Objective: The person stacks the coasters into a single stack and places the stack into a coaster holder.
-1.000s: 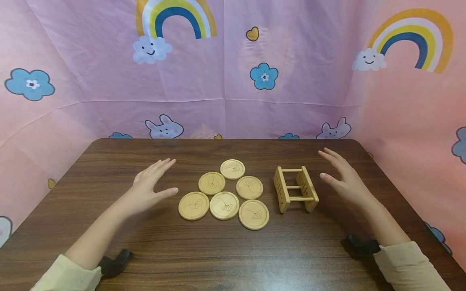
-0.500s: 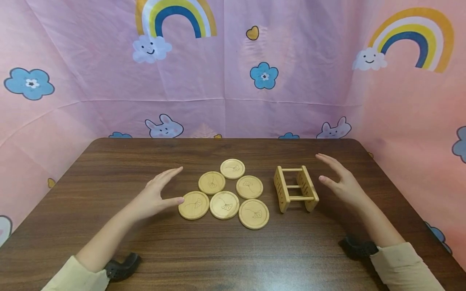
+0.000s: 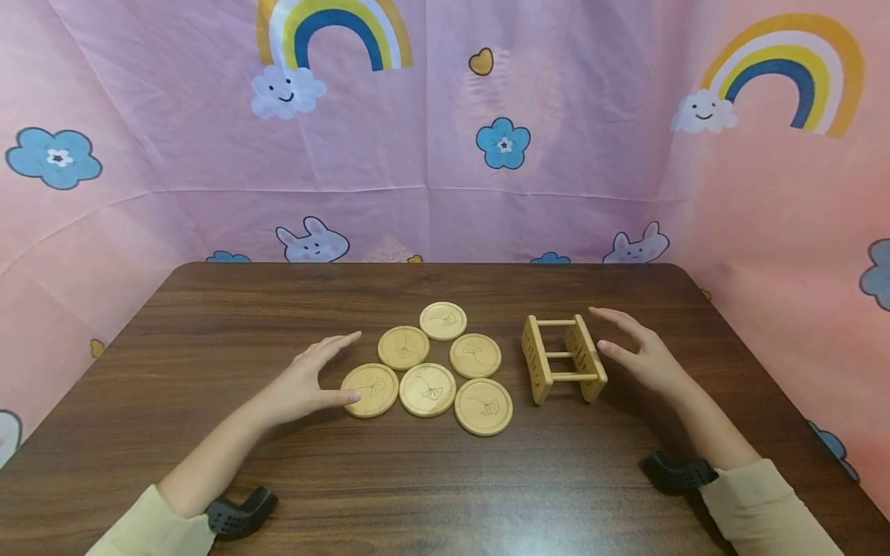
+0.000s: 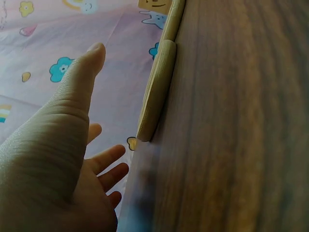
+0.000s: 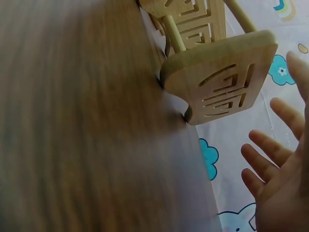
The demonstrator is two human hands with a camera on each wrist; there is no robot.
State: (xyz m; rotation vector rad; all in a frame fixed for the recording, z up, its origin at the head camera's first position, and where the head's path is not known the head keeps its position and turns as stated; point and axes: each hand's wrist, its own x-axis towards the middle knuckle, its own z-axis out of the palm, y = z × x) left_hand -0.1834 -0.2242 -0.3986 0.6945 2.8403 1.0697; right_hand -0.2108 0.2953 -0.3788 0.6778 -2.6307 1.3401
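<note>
Several round wooden coasters point(image 3: 427, 391), each engraved with a ginkgo leaf, lie flat in a loose triangle on the table. My left hand point(image 3: 302, 388) hovers at the nearest-left coaster point(image 3: 375, 394), thumb tip overlapping its edge in the head view, fingers and thumb spread with nothing held. In the left wrist view that coaster point(image 4: 158, 89) shows edge-on, apart from the thumb. A small wooden coaster rack point(image 3: 562, 377), two cut-out side panels joined by rods, stands right of the coasters. Beside its right panel is my right hand point(image 3: 643, 357), fingers spread, apart from the panel point(image 5: 227, 82) in the right wrist view.
The dark wood-grain table point(image 3: 389, 494) has rounded far corners. A patterned pink and purple cloth point(image 3: 577, 116) hangs behind it and along both sides. Black wrist devices point(image 3: 243, 513) sit at both cuffs.
My left hand has moved right and nearer, its thumb now over the left coaster's edge in the head view. My right hand has moved left, closer to the rack. Coasters and rack lie unchanged.
</note>
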